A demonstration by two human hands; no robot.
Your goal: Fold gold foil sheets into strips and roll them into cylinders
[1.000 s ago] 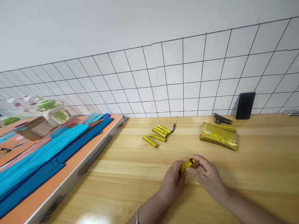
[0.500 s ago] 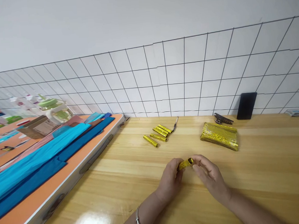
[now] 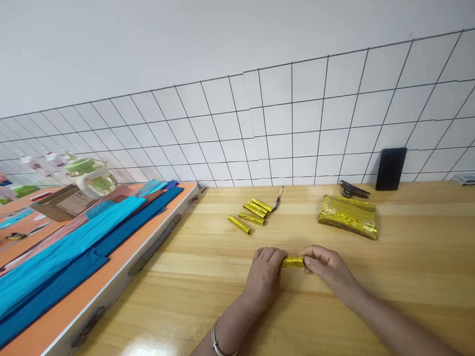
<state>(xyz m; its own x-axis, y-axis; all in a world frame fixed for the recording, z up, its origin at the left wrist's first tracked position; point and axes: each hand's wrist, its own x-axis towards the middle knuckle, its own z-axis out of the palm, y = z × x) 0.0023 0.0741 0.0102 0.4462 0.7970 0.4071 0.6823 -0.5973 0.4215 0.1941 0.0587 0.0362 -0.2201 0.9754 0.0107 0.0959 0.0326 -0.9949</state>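
A small roll of shiny gold paper [image 3: 293, 262] lies crosswise between my hands, just above or on the wooden table. My left hand [image 3: 265, 273] has its fingers wrapped over the roll's left end, hiding that end. With thumb and fingers, my right hand [image 3: 325, 267] pinches the right end. Farther back on the table lie several finished-looking gold rolls [image 3: 251, 218], side by side at slight angles. To the right rests a flat stack of gold foil paper sheets [image 3: 348, 217].
Behind the stack are a dark clip [image 3: 354, 190] and a black phone [image 3: 391, 169] leaning on the tiled wall. A pen [image 3: 279, 198] lies by the rolls. On the left, an orange-topped table [image 3: 117, 268] bears blue paper [image 3: 75, 249], a cardboard box [image 3: 66, 203] and a green-lidded jug [image 3: 95, 177].
The roll has turned from tilted, with its open right end showing, to nearly level. My right fingers have closed over that end, and my left hand has turned palm-down.
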